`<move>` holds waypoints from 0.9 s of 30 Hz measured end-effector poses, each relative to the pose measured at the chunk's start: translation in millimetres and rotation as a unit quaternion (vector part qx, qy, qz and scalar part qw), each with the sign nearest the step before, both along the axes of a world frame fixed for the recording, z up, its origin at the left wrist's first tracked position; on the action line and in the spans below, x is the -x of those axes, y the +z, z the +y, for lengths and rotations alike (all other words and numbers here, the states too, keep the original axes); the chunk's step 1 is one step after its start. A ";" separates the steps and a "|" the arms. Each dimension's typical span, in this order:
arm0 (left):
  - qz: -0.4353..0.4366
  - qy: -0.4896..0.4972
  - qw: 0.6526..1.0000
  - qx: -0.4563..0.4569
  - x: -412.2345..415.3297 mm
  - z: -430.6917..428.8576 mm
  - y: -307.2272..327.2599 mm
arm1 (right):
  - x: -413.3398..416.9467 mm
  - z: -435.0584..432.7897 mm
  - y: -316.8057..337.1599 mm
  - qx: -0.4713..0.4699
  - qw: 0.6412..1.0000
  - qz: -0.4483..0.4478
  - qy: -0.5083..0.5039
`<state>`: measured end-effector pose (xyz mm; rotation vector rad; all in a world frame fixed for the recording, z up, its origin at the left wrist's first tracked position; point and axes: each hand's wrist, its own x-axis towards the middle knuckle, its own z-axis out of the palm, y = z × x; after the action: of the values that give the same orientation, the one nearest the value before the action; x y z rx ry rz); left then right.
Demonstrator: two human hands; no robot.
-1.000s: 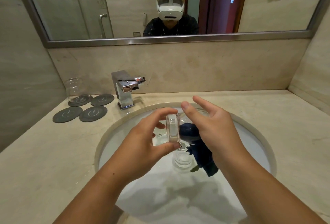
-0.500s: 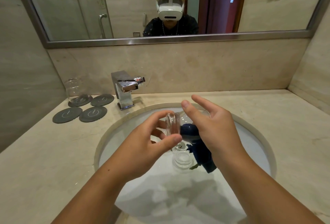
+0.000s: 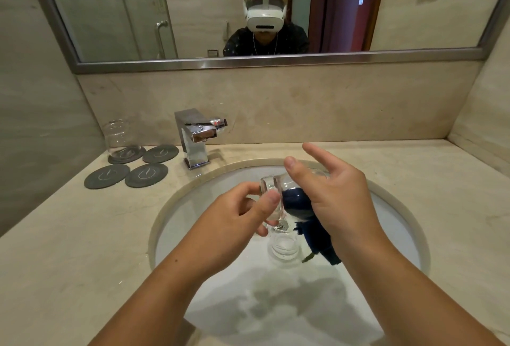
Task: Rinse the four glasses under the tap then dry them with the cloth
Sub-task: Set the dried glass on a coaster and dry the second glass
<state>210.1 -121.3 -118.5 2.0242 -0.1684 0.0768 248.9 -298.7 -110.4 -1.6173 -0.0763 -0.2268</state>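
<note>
Over the white sink my left hand grips the thick base of a clear glass that lies on its side. My right hand pushes a dark blue cloth into the glass's mouth, with the index and middle fingers raised; the cloth's tail hangs down past the wrist. A second glass stands upright in the basin just below the hands. A third glass stands upside down on the back-left coaster. The chrome tap is off.
Several round grey coasters lie on the beige counter left of the tap. A wall mirror hangs above the backsplash. Side walls close in at the left and far right.
My left hand has turned the glass a little around the cloth and its fingers have shifted on the base. Both hands stay over the basin.
</note>
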 end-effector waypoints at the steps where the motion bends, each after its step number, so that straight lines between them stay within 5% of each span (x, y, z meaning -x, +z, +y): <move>1: -0.004 0.003 1.000 0.001 -0.6 0.1 0.2 | -0.4 0.4 -0.4 0.000 1.000 0.000 0.009; 11: -0.115 -0.042 0.978 -0.172 8.4 4.9 2.0 | 1.9 -1.5 4.7 -0.010 0.997 0.075 0.032; 18: -0.014 -0.016 1.000 -0.012 3.9 2.1 2.1 | 2.8 -2.1 5.6 -0.021 0.999 0.026 -0.018; 23: -0.017 -0.025 0.999 -0.023 2.1 1.0 2.2 | 3.5 -1.8 5.1 -0.009 1.000 0.019 0.024; 27: -0.066 -0.042 0.988 -0.130 6.8 5.1 1.9 | 1.8 -2.5 6.3 -0.003 0.999 0.042 0.019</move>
<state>203.3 -116.2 -116.6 2.2690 -0.3647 0.1426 247.0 -301.2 -104.1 -1.6160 -0.0416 -0.1289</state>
